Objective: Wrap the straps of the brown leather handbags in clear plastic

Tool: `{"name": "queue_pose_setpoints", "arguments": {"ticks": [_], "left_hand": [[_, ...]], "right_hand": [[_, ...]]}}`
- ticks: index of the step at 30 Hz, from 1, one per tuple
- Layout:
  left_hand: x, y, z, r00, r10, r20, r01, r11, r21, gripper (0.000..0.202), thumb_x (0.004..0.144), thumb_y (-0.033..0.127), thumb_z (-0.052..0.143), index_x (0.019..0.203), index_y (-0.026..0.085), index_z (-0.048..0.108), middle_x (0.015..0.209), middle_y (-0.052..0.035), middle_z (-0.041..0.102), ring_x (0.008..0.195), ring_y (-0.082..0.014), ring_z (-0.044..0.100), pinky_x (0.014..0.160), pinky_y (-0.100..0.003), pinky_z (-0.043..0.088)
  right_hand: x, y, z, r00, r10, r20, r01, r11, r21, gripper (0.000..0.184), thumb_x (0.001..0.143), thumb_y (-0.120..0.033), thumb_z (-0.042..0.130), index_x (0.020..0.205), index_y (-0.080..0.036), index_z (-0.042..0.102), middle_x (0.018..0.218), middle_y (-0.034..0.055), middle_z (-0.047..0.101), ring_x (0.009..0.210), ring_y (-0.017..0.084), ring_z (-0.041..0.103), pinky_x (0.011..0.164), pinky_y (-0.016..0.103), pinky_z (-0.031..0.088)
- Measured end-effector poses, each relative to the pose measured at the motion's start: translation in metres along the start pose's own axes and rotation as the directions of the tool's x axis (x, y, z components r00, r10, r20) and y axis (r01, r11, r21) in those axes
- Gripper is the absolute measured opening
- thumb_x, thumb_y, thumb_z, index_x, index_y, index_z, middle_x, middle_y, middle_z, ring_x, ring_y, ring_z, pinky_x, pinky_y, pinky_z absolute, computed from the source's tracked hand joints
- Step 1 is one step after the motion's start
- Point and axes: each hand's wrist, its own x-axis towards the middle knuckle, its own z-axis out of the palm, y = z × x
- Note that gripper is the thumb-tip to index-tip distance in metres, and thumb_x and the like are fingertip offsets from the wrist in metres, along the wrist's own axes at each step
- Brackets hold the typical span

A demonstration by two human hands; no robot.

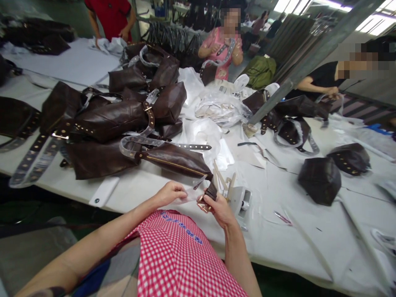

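Note:
At the table's front edge my right hand (222, 209) is closed on the end of a dark brown leather strap with a gold buckle (204, 204). Beside it, my left hand (171, 192) pinches a piece of clear plastic film (189, 194) that reaches toward the buckle. Just beyond both hands lies a brown leather bag (176, 160) with a gold zipper along its top. Its studded strap (194, 147) lies across it, and another part of the strap is wrapped in clear plastic. Where the held strap joins the bag is partly hidden.
More brown bags (111, 117) are piled at the left. A white phone (104, 191) lies near the front edge. Right of my hands are a tape dispenser (243, 202) and scissors (227, 183). A metal post (297, 76) slants across the table. Several people work around it.

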Motion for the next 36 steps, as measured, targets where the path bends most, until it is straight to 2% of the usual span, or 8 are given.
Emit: {"name": "queue_pose_setpoints", "arguments": {"ticks": [3,6,10,13,17,25,30,36], "left_hand": [[0.000,0.001,0.001,0.998,-0.018,0.061,0.019,1.000,-0.010,0.015,0.063,0.028,0.063,0.063,0.014,0.069,0.058,0.0013,0.060,0.056,-0.0116,0.047,0.054,-0.022,0.032],[0.000,0.002,0.002,0.991,-0.046,0.123,0.046,0.999,-0.001,0.015,0.063,0.028,0.063,0.063,0.014,0.069,0.057,0.0010,0.061,0.055,-0.0115,0.047,0.054,-0.022,0.033],[0.000,0.001,0.001,0.984,-0.077,0.163,0.075,0.997,0.018,0.018,0.064,0.029,0.063,0.065,0.013,0.070,0.059,0.0004,0.063,0.056,-0.0115,0.048,0.055,-0.022,0.033],[0.000,0.000,0.002,0.980,-0.090,0.175,0.088,0.996,0.015,0.020,0.065,0.031,0.063,0.067,0.013,0.070,0.060,0.0002,0.063,0.055,-0.0113,0.048,0.054,-0.022,0.033],[0.000,-0.001,0.003,0.981,-0.100,0.168,0.098,0.995,0.020,0.021,0.065,0.031,0.063,0.067,0.012,0.070,0.059,0.0002,0.062,0.054,-0.0109,0.046,0.053,-0.022,0.032],[0.003,-0.001,0.006,0.981,-0.096,0.169,0.090,0.995,0.044,0.020,0.066,0.030,0.063,0.068,0.012,0.071,0.058,0.0004,0.062,0.052,-0.0102,0.045,0.052,-0.022,0.030],[0.003,0.001,0.007,0.973,-0.057,0.224,0.060,0.998,-0.009,0.020,0.067,0.029,0.064,0.072,0.011,0.072,0.063,-0.0009,0.066,0.056,-0.0117,0.050,0.056,-0.022,0.034],[0.002,0.006,0.007,0.974,-0.033,0.225,0.049,0.997,-0.062,0.018,0.066,0.029,0.065,0.070,0.012,0.071,0.061,0.0001,0.063,0.058,-0.0117,0.050,0.058,-0.022,0.035]], "right_hand": [[0.004,-0.002,0.003,0.999,0.002,-0.044,0.000,0.999,0.043,0.046,0.058,-0.043,0.082,0.088,-0.018,0.058,0.079,0.0049,0.071,0.060,0.017,0.064,0.051,0.027,0.048],[0.010,0.001,0.003,0.993,-0.058,-0.106,0.056,0.998,-0.019,0.043,0.059,-0.045,0.082,0.084,-0.017,0.061,0.080,0.0065,0.071,0.064,0.018,0.066,0.051,0.025,0.047],[0.016,0.004,0.002,0.984,-0.101,-0.150,0.091,0.993,-0.073,0.041,0.063,-0.047,0.078,0.087,-0.017,0.063,0.085,0.0073,0.072,0.069,0.019,0.067,0.053,0.025,0.048],[0.018,0.004,0.004,0.982,-0.125,-0.141,0.115,0.991,-0.072,0.041,0.064,-0.046,0.077,0.090,-0.017,0.063,0.089,0.0078,0.072,0.072,0.020,0.068,0.057,0.027,0.051],[0.017,0.000,0.008,0.978,-0.167,-0.129,0.156,0.984,-0.092,0.039,0.065,-0.045,0.076,0.089,-0.017,0.063,0.084,0.0065,0.072,0.069,0.019,0.067,0.056,0.027,0.050],[0.017,-0.003,0.009,0.984,-0.158,-0.082,0.149,0.983,-0.110,0.036,0.065,-0.043,0.076,0.085,-0.015,0.065,0.076,0.0044,0.070,0.065,0.017,0.065,0.057,0.027,0.050],[0.020,-0.001,0.010,0.987,-0.133,-0.092,0.125,0.988,-0.086,0.038,0.062,-0.041,0.079,0.085,-0.016,0.064,0.074,0.0034,0.069,0.064,0.017,0.065,0.056,0.027,0.051],[0.021,0.002,0.014,0.978,-0.169,-0.126,0.159,0.983,-0.086,0.036,0.063,-0.039,0.079,0.085,-0.016,0.061,0.072,0.0023,0.068,0.062,0.016,0.065,0.051,0.024,0.049]]}}
